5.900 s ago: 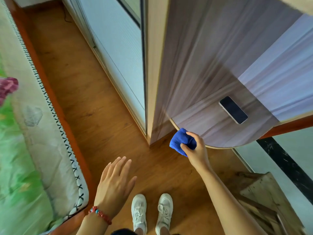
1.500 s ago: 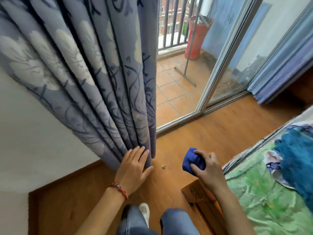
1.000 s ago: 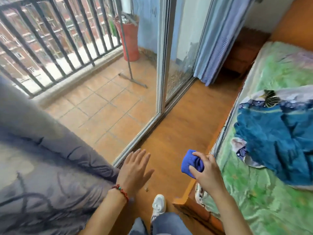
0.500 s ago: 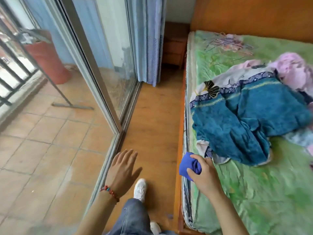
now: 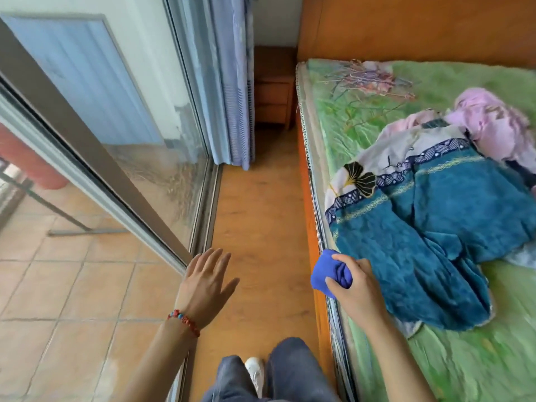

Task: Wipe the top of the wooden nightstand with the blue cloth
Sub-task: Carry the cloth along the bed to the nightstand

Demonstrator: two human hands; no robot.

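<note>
- A sliding glass door filled the left of the frame, one striped curtain hanging at its far end.
- My left hand hovered at lower centre, fingers spread, holding nothing.
- One wooden nightstand stood at upper centre, partly hidden by the curtain, its top in shadow.
- My right hand gripped the bunched blue cloth over the bed edge.
- One teal blanket lay rumpled at right.

Wooden nightstand top in shadow, left side behind curtain; blue cloth part-hidden in right hand.
</note>
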